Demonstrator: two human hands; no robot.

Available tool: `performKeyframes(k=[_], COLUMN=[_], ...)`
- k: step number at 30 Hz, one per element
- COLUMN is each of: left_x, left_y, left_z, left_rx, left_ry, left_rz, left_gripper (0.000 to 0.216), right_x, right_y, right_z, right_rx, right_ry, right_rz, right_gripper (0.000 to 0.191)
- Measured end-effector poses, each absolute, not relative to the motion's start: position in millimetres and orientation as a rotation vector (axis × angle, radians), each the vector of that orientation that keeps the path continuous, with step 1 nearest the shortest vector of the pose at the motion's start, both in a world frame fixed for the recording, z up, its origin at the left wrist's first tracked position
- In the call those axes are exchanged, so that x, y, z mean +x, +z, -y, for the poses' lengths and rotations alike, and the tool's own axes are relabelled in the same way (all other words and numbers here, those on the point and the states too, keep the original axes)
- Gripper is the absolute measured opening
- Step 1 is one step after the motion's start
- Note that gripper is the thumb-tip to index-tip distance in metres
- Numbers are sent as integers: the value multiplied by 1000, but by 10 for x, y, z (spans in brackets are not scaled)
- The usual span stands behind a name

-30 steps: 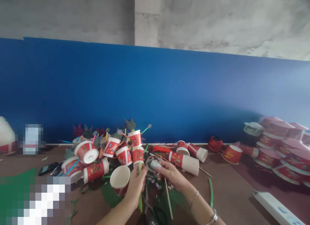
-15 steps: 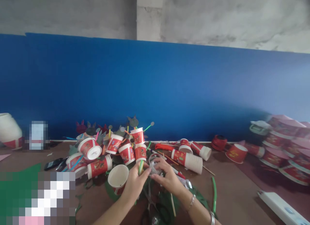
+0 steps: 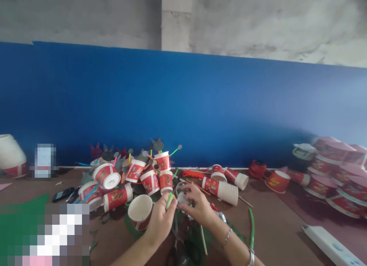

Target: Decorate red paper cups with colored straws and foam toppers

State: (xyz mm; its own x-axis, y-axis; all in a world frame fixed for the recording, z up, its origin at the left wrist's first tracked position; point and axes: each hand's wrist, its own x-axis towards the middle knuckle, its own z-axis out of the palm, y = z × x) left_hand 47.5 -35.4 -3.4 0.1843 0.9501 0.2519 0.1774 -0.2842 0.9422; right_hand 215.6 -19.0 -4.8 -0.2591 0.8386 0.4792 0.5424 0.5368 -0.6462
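My left hand (image 3: 160,220) is closed, pinching a short green drinking straw (image 3: 169,199) between thumb and fingers. My right hand (image 3: 199,206), bracelets at its wrist, curls its fingers round a roll of clear tape (image 3: 182,194). The two hands are close together above the table. Below them lie dark-handled scissors (image 3: 178,241), partly blurred, on green scraps. Just left of my left hand an open red and white paper cup (image 3: 140,208) is tilted toward me. Behind it is a heap of red paper cups (image 3: 117,197), some with straws and grey paper animal heads (image 3: 157,144).
A nested stack of paper cups (image 3: 220,190) lies behind my right hand. A green tube (image 3: 252,227) and a white power strip (image 3: 329,243) lie to the right. Pink-topped cups (image 3: 327,182) are piled far right. A blue panel (image 3: 183,105) stands along the table's back.
My left hand has shifted slightly right and the green straw in it leans more to the right. The right hand stays at the tape roll, its fingers a little more spread.
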Motion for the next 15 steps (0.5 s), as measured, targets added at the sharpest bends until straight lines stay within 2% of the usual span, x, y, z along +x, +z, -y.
performKeyframes(k=[3,6,11,15], left_x=[479,469,460,460], left_y=[-54,-73,-78,-59], left_z=[332,295,287,295], left_rx=[1576,1540,1521,1502], left_ry=[1186,1212,1211,1199], left_rz=[-1089,-1077,-1057,-1048], left_gripper=[32,32,31,29], right_x=[2147,2116,2045,2043], right_y=[-5,21,14,70], right_z=[225,276,325,339], right_rx=[-1180,-1176,-1223,-1249], right_ry=[155,32,162,435], right_rz=[1930,1950,1930,1906], right_gripper=[11,9,13,22])
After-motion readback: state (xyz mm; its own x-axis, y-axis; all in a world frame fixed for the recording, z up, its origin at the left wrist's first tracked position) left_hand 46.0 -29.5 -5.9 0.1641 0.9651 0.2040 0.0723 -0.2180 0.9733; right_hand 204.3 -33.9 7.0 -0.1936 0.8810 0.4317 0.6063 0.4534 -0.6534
